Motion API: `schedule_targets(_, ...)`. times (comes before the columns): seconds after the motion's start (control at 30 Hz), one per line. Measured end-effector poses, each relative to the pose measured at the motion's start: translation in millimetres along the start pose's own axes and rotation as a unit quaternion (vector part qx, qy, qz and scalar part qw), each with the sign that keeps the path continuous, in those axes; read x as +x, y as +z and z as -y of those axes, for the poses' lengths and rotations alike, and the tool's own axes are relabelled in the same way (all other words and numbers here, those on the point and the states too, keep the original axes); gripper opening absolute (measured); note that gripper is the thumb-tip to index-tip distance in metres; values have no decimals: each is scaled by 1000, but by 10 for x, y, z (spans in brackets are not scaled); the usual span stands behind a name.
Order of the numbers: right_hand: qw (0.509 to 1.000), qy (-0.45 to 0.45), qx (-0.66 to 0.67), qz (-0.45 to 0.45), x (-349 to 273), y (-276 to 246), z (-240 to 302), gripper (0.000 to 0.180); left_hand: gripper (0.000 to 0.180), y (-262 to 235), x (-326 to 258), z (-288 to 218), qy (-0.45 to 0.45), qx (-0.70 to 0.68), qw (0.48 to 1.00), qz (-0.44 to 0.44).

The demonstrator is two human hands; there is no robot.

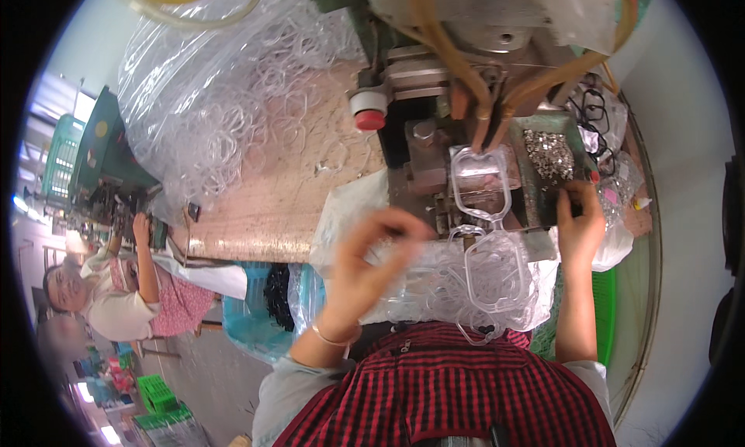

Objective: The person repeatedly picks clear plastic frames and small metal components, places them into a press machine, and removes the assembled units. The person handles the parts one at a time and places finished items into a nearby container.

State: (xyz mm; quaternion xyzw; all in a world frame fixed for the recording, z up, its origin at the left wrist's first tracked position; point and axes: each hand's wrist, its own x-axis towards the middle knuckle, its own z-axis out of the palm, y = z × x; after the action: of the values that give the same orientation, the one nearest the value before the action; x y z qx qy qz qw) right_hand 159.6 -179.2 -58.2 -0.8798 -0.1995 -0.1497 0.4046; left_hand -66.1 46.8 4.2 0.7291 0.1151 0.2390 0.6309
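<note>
Clearly the left hand (pixel 372 253), left of the machine (pixel 466 74), has fingers curled, blurred, perhaps pinching a clear loop from the heap (pixel 466 284) below it. The right hand (pixel 580 214) grips the tray (pixel 547 156) edge; the clear frame (pixel 481 185) under the machine's head might slip and be joined crooked.

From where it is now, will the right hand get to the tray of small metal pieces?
Probably yes. The right hand rests at the near edge of the tray of small metal pieces, with nothing visible between them; the amber hoses pass above.
</note>
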Motion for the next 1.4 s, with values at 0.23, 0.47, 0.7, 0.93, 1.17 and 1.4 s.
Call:
schedule_targets(0.23, 988, -34, 148, 39, 255, 202, -196, 13, 20, -973, 1203, 771, 274, 461, 816, -216)
schedule_targets(0.47, 992, -81, 64, 76, 225, 68, -391, 18, 24, -1421, 1580, 1612, 209, 569, 789, 104)
schedule_targets(0.7, 987, -120, 108, 4, -146, -383, 199, 20, 29, -1360, 1314, 1429, 89, 64, 971, -211)
schedule_targets(0.93, 943, -9, 320, 89, 361, 410, 1124, 47, 32, -1027, 951, 1198, 32, -12, 974, -222)
schedule_targets(1.17, 826, 29, 549, 120, 271, 342, 1301, 47, 18, -472, 657, 232, 223, -277, 924, -143)
schedule_targets(1.4, 783, 75, 595, 164, 246, 256, 1444, 48, 25, -354, 912, -548, 385, -59, 918, -75)
